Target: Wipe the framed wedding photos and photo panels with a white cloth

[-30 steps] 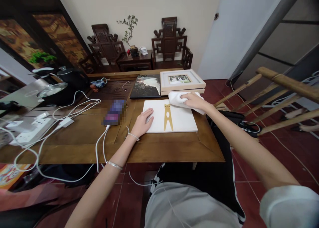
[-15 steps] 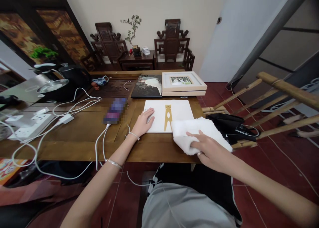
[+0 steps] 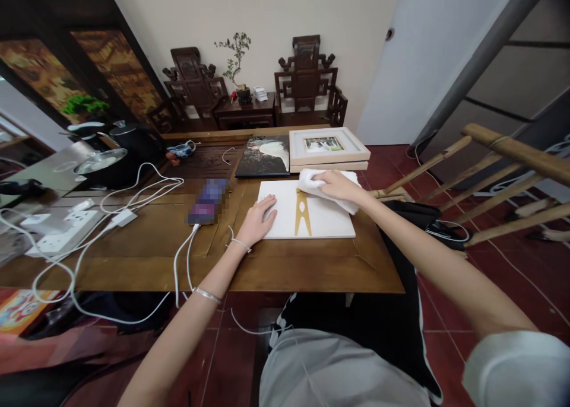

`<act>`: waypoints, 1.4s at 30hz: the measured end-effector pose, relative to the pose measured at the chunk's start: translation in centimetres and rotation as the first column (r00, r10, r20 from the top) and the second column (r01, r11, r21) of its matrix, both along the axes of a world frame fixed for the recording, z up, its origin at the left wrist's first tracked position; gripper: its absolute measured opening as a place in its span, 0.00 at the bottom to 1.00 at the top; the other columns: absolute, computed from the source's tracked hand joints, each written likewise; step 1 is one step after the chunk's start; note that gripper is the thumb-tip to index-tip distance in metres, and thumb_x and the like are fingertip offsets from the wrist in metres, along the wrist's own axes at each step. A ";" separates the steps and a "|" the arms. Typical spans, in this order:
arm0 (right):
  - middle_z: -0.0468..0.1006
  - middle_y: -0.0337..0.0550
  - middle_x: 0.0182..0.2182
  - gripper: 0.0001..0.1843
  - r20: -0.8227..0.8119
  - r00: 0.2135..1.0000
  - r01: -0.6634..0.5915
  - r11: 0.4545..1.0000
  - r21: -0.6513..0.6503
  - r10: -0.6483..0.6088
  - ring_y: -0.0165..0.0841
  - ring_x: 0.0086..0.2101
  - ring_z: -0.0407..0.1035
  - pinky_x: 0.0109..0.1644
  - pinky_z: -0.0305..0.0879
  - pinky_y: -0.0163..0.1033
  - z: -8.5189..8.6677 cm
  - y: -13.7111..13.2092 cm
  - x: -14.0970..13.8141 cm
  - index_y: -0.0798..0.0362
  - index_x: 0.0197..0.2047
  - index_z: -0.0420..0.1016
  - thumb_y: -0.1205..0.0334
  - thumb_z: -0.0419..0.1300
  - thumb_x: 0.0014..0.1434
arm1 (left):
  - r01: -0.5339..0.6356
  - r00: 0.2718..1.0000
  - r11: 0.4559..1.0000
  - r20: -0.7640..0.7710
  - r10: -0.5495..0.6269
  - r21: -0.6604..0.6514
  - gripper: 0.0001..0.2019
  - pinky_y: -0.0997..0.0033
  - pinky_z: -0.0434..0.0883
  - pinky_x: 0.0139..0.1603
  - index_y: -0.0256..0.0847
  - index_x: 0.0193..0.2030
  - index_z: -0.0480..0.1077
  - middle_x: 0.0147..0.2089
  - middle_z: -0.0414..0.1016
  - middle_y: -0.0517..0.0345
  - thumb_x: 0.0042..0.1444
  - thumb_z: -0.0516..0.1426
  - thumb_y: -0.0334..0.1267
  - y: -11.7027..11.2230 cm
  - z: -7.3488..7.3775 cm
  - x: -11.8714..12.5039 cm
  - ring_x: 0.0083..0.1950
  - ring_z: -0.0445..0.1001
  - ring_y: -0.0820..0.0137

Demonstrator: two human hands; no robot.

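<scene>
A white board (image 3: 329, 222) with a gold, cat-headed, clothespin-like figure (image 3: 303, 211) on its face lies flat on the wooden table (image 3: 303, 267). My left hand (image 3: 259, 218) rests on the board's left edge, its fingers stretched out and flat. In my right hand (image 3: 337, 184) is a white fluffy towel (image 3: 347, 204), gripped at its top and pressed over the board's upper right corner. The towel covers that corner and reaches the top of the gold figure.
Behind the board lie a dark photo panel (image 3: 263, 156) and stacked wooden picture frames (image 3: 328, 149). To the left are a phone (image 3: 208, 202) on a cable, a white power strip (image 3: 66, 232) and a black kettle (image 3: 133, 143). A bamboo chair (image 3: 512, 152) stands at right.
My right hand has carried the towel away from me, from the board's lower right corner to its upper right, uncovering the lower corner. My left hand stays in place.
</scene>
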State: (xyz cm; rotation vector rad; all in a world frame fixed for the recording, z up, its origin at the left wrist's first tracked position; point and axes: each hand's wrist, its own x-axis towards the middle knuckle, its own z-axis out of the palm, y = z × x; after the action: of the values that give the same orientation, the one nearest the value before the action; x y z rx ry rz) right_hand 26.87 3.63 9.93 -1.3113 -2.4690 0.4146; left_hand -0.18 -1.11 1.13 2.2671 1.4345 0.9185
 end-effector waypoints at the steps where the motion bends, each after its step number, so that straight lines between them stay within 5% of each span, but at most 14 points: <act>1: 0.82 0.50 0.45 0.22 0.018 0.999 -0.028 1.000 -0.005 0.028 0.42 0.41 0.71 0.44 0.59 0.39 0.2 0.9 -0.6 0.57 0.40 0.79 0.73 0.48 0.47 | 0.000 1.000 1.000 0.000 0.000 0.001 0.20 0.50 0.57 0.73 0.38 0.58 0.73 0.65 0.70 0.46 0.63 0.52 0.40 0.0 0.0 0.0 0.69 0.65 0.58; 5: 0.81 0.52 0.45 0.21 0.113 0.989 -0.086 0.994 -0.062 0.092 0.42 0.41 0.71 0.44 0.59 0.39 1.6 3.4 -2.6 0.58 0.41 0.79 0.73 0.48 0.50 | 0.003 1.000 1.000 -0.001 -0.003 -0.004 0.20 0.49 0.57 0.73 0.37 0.59 0.72 0.66 0.70 0.45 0.63 0.52 0.40 0.1 0.0 -0.1 0.69 0.65 0.58; 9: 0.81 0.52 0.44 0.19 0.165 0.983 -0.076 0.996 -0.055 0.084 0.41 0.41 0.72 0.44 0.60 0.38 1.8 2.5 -3.4 0.58 0.42 0.79 0.74 0.50 0.52 | 0.012 1.000 1.000 0.007 -0.012 -0.001 0.21 0.50 0.57 0.73 0.36 0.59 0.72 0.65 0.70 0.44 0.62 0.52 0.40 0.1 -0.1 -0.1 0.69 0.65 0.58; 13: 0.81 0.55 0.44 0.23 0.177 0.984 -0.009 1.000 0.007 0.008 0.42 0.44 0.73 0.47 0.63 0.40 0.0 -2.9 -4.0 0.58 0.48 0.78 0.76 0.49 0.54 | 0.016 1.000 1.000 0.018 -0.016 0.014 0.20 0.49 0.57 0.73 0.37 0.59 0.72 0.65 0.70 0.44 0.63 0.52 0.40 0.2 -0.4 -0.1 0.69 0.65 0.58; 16: 0.76 0.62 0.54 0.25 0.259 0.966 -0.033 0.997 0.063 0.015 0.49 0.55 0.68 0.59 0.59 0.54 -1.6 -8.6 -4.3 0.59 0.53 0.76 0.76 0.50 0.55 | 0.016 0.999 1.000 0.031 -0.016 0.022 0.21 0.48 0.57 0.73 0.38 0.60 0.72 0.66 0.70 0.45 0.63 0.52 0.40 0.2 -0.5 -0.1 0.69 0.65 0.58; 20: 0.67 0.61 0.64 0.26 0.301 0.943 -0.160 0.986 0.045 0.140 0.54 0.67 0.51 0.66 0.48 0.65 -2.3 -15.1 -4.3 0.58 0.54 0.75 0.77 0.51 0.53 | 0.025 0.998 0.999 0.048 -0.026 0.019 0.21 0.47 0.56 0.73 0.37 0.60 0.72 0.66 0.70 0.44 0.62 0.53 0.39 0.2 -0.5 -0.1 0.70 0.65 0.57; 24: 0.74 0.60 0.56 0.21 0.258 0.928 -0.277 0.961 0.000 0.268 0.52 0.63 0.59 0.64 0.53 0.63 -1.6 -17.3 -3.9 0.57 0.47 0.78 0.75 0.53 0.52 | 0.030 0.998 1.000 0.052 -0.031 0.006 0.20 0.45 0.55 0.72 0.37 0.59 0.72 0.66 0.69 0.44 0.62 0.52 0.39 0.2 -0.5 -0.2 0.70 0.64 0.55; 27: 0.78 0.56 0.47 0.20 0.189 0.956 -0.228 0.974 -0.016 0.227 0.46 0.53 0.69 0.58 0.61 0.52 -0.8 -15.8 -3.7 0.55 0.45 0.79 0.73 0.53 0.52 | 0.028 0.999 1.000 0.046 -0.029 0.011 0.20 0.46 0.56 0.73 0.37 0.59 0.72 0.66 0.69 0.44 0.62 0.52 0.39 0.3 -0.6 -0.1 0.69 0.65 0.56; 31: 0.79 0.51 0.39 0.22 0.074 0.985 -0.152 0.986 -0.065 0.157 0.39 0.39 0.71 0.44 0.63 0.40 0.3 -10.4 -3.6 0.54 0.46 0.79 0.73 0.51 0.53 | 0.021 0.999 1.000 0.038 -0.022 0.013 0.21 0.48 0.56 0.73 0.38 0.59 0.72 0.65 0.70 0.45 0.62 0.53 0.40 0.3 -0.5 -0.1 0.69 0.65 0.57; 37: 0.80 0.49 0.37 0.19 0.022 0.983 -0.178 0.983 -0.049 0.180 0.36 0.35 0.67 0.42 0.57 0.38 1.5 -0.7 -4.3 0.58 0.38 0.78 0.74 0.49 0.49 | 0.020 1.000 1.000 0.023 -0.021 0.008 0.21 0.48 0.57 0.73 0.38 0.59 0.72 0.65 0.70 0.46 0.63 0.53 0.41 0.3 -0.3 -0.2 0.69 0.65 0.57; 42: 0.79 0.48 0.35 0.17 0.081 0.988 -0.124 0.991 -0.053 0.128 0.36 0.33 0.65 0.40 0.56 0.39 1.7 4.0 -5.2 0.58 0.35 0.77 0.75 0.49 0.48 | 0.014 1.000 1.000 0.009 -0.014 0.006 0.20 0.49 0.57 0.72 0.38 0.59 0.72 0.65 0.70 0.46 0.63 0.52 0.41 0.3 -0.3 -0.3 0.69 0.65 0.57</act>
State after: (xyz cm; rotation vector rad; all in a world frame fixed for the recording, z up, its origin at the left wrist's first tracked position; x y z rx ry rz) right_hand 21.71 7.66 11.68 -1.2179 -2.6379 0.4603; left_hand -0.44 -0.86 0.86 2.2717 1.4126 0.9290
